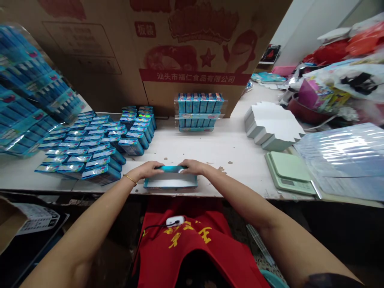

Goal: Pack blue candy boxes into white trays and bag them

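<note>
A shallow blue cardboard display box (pixel 170 183) with a white inside rests at the table's front edge. My left hand (pixel 150 169) pinches the left end of its raised blue back edge. On the right end of that edge, the fingers of my right hand (pixel 193 166) are closed too. To the left stand rows of small blue packs (pixel 103 162), close to my left forearm. Beyond my hands, a filled display of blue packs (pixel 198 116) in clear plastic stands upright.
A large brown carton (pixel 192 48) walls off the back. Plastic-wrapped pack displays (pixel 27 92) lean at the far left. At right are a stack of folded white card (pixel 273 122), a pale green scale (pixel 288 172) and clear plastic sheets (pixel 348 160).
</note>
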{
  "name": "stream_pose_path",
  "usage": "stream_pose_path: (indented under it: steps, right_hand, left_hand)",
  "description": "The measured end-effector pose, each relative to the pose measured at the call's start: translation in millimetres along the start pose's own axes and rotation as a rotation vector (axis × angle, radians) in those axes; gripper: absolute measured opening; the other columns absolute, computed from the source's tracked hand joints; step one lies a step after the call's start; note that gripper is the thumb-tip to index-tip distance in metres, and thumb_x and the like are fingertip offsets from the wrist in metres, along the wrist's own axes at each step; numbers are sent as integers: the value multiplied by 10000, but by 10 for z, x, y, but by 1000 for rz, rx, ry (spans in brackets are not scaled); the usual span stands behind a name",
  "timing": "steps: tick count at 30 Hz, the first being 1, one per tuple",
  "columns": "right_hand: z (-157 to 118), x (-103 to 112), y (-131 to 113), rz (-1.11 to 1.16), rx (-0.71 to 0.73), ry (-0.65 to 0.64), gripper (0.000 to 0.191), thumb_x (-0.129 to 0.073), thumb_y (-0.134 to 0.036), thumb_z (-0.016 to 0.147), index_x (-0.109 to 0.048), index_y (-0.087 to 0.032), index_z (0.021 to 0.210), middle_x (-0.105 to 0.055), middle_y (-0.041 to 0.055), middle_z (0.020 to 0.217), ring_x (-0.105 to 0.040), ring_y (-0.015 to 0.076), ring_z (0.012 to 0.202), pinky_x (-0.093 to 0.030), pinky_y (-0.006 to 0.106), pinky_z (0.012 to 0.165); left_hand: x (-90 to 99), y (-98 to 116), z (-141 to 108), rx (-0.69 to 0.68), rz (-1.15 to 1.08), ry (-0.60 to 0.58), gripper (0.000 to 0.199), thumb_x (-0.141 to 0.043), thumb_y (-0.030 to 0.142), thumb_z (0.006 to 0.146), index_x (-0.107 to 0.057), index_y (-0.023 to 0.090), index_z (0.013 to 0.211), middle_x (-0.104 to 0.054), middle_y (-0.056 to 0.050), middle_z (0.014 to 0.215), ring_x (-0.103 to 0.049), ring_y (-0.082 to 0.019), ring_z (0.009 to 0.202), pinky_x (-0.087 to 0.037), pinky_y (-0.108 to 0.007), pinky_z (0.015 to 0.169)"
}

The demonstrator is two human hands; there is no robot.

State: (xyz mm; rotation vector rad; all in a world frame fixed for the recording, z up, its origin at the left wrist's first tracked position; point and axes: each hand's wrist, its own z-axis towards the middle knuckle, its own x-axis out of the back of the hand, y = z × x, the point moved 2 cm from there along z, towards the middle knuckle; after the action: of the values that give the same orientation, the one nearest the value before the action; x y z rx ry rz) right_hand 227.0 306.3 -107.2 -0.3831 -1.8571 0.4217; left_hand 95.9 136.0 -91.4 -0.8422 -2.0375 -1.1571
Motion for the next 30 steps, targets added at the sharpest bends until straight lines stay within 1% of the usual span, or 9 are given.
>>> stream_pose_path:
  steps: [4, 9, 13, 16, 19, 21, 22, 26, 30]
  right_hand:
    - [9, -1, -105, -257, -74, 80, 292, -570, -274, 763, -589, -191, 1043, -614, 67, 1041, -576, 220, 917, -442, 283, 731]
    - [-6, -170, -205, -379, -43, 163, 228, -420, -127, 831, -565, -181, 998, -599, 85, 1002, -558, 211, 905, -434, 318, 735]
    - [49, -226, -254, -503, 37, 203, 258, -345, -91, 873, -565, -171, 982, -587, 90, 973, -538, 202, 905, -451, 304, 692]
    - [-40, -113, -172, -351, 45, 293, 221, -443, -152, 861, -558, -171, 1048, -573, 87, 1026, -518, 200, 964, -456, 311, 768]
    - [-362, -92, 13, 6, -104, 691, 375, -476, -286, 862, -447, -195, 1225, -505, 99, 1163, -479, 198, 1059, -426, 332, 877]
    - [-607, -279, 113, 292, -288, 917, 432, -401, -324, 885, -364, -185, 1292, -469, 126, 1206, -500, 200, 1046, -447, 345, 858]
    - [-690, -421, 129, 419, -367, 968, 456, -374, -331, 888, -330, -168, 1313, -456, 144, 1222, -513, 204, 1038, -460, 349, 843]
    - [-588, -863, -39, 601, -451, 930, 602, -399, -340, 858, -183, -123, 1376, -327, 169, 1359, -366, 228, 1225, -376, 399, 965]
    - [-55, -730, -230, 393, -317, 812, 624, -371, -170, 807, -152, -81, 1384, -251, 132, 1411, -215, 174, 1304, -265, 350, 1052]
  left_hand:
    - [-55, 7, 61, 83, 249, 95, 321, -516, 299, 731, -586, 183, 1021, -630, -65, 1002, -569, -199, 910, -419, -275, 797]
    - [-284, 127, 5, 20, 539, 228, 230, -376, 207, 833, -562, 152, 957, -604, -123, 948, -560, -230, 907, -435, -332, 749]
    - [-425, 224, -67, 78, 631, 232, 266, -292, 85, 839, -534, 134, 938, -608, -132, 853, -581, -226, 840, -446, -329, 681]
    - [-435, 263, -166, 122, 614, 234, 245, -311, 90, 836, -520, 136, 956, -611, -124, 833, -597, -223, 800, -450, -333, 669]
    - [-395, 256, -296, 200, 565, 285, 224, -379, 231, 842, -509, 141, 1000, -611, -128, 895, -600, -247, 816, -455, -352, 671]
    - [-376, 245, -349, 254, 507, 338, 324, -413, 374, 825, -500, 151, 1045, -603, -132, 952, -586, -266, 878, -455, -359, 694]
    - [-378, 247, -353, 263, 475, 352, 369, -421, 414, 813, -491, 160, 1072, -599, -130, 977, -577, -266, 909, -452, -356, 713]
    - [-467, 329, -240, 263, 355, 311, 314, -412, 266, 811, -468, 195, 1111, -622, -101, 949, -594, -228, 885, -438, -334, 744]
    - [-587, 454, -119, 376, 279, 383, 309, -360, 137, 784, -458, 127, 1077, -638, -132, 864, -621, -233, 798, -438, -324, 685]
